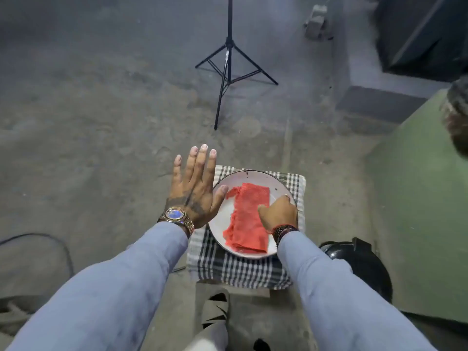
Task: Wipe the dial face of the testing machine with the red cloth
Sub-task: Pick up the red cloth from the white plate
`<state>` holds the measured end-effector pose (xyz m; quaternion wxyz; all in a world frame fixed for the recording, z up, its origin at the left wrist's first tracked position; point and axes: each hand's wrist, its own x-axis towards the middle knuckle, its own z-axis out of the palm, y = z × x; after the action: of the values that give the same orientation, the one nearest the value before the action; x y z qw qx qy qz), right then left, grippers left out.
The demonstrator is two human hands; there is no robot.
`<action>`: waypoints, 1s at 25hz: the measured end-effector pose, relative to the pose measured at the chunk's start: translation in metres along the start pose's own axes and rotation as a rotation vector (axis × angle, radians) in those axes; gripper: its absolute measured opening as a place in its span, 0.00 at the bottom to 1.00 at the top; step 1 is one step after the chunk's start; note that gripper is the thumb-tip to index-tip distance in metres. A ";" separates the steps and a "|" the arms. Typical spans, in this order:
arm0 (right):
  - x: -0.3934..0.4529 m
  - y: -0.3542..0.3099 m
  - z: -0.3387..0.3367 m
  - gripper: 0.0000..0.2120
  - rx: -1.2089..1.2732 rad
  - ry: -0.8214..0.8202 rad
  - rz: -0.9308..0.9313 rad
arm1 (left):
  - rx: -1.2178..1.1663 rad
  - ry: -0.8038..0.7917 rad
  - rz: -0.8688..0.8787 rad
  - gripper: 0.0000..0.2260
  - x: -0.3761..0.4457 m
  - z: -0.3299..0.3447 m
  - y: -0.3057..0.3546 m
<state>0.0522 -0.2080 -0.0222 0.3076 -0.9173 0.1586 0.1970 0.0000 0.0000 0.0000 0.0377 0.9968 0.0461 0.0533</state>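
- The green cabinet (pixel 415 198) at the right edge is probably the body of the testing machine; its dial face is not in view, so the wiping itself has not begun.
- A black tripod stand (pixel 228 64) stands on the concrete floor, well apart from the work.
- A black-and-white checked cloth (pixel 243 269) covers a low stand at the person's feet, most likely as a clean base for the dish.
- The white enamel plate (pixel 253 174) sits on that checked cloth (dark chips mark its rim) and keeps the wiper off the dusty floor.
- The red cloth (pixel 249 219) lies folded in a long strip across the plate, one ragged edge spilling left.
- The left hand (pixel 193 191) hovers flat and open beside the plate's left rim, fingers spread, holding nothing; its thumb reaches over the rim, perhaps to steady the plate.
- The right hand (pixel 279 211) rests on the cloth's right edge, fingers curled down as if to pinch it; whether they have actually closed on the fabric I cannot tell.
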 end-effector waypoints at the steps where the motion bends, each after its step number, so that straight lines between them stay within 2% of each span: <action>1: 0.005 -0.002 0.011 0.28 0.032 -0.037 0.068 | 0.007 -0.020 -0.011 0.40 0.004 0.012 -0.005; 3: 0.020 -0.002 0.033 0.33 0.059 -0.057 0.161 | -0.009 -0.029 -0.052 0.40 0.015 0.032 -0.018; 5: 0.026 -0.001 0.043 0.33 0.075 -0.078 0.217 | -0.008 -0.019 -0.059 0.39 0.023 0.046 -0.025; 8: 0.031 -0.002 0.044 0.16 0.242 -0.216 0.199 | -0.015 -0.006 -0.053 0.39 0.036 0.049 -0.031; 9: 0.030 -0.003 0.042 0.13 0.385 -0.297 0.185 | -0.018 0.003 -0.067 0.39 0.041 0.046 -0.031; 12: 0.023 0.000 0.020 0.26 1.025 -0.651 0.223 | -0.049 0.011 -0.118 0.39 0.054 0.028 -0.026; 13: 0.020 0.004 0.009 0.27 1.190 -0.724 0.213 | -0.064 0.012 -0.140 0.40 0.057 0.021 -0.023; 16: 0.009 0.008 -0.020 0.38 1.501 -0.815 0.085 | -0.109 0.034 -0.199 0.39 0.066 -0.003 -0.011; 19: -0.015 -0.005 -0.054 0.44 1.778 -0.960 -0.264 | -0.105 0.086 -0.156 0.39 0.074 -0.038 0.006; 22: -0.038 -0.019 -0.096 0.43 1.808 -1.005 -0.429 | -0.051 0.188 -0.051 0.39 0.084 -0.091 0.032; 25: -0.056 -0.021 -0.152 0.41 1.742 -0.927 -0.534 | 0.035 0.323 0.065 0.38 0.096 -0.161 0.071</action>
<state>0.0524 -0.2774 0.1255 0.9327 -0.2137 -0.0973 0.2738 0.0834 -0.0504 0.1748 0.0108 0.9767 0.0203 0.2133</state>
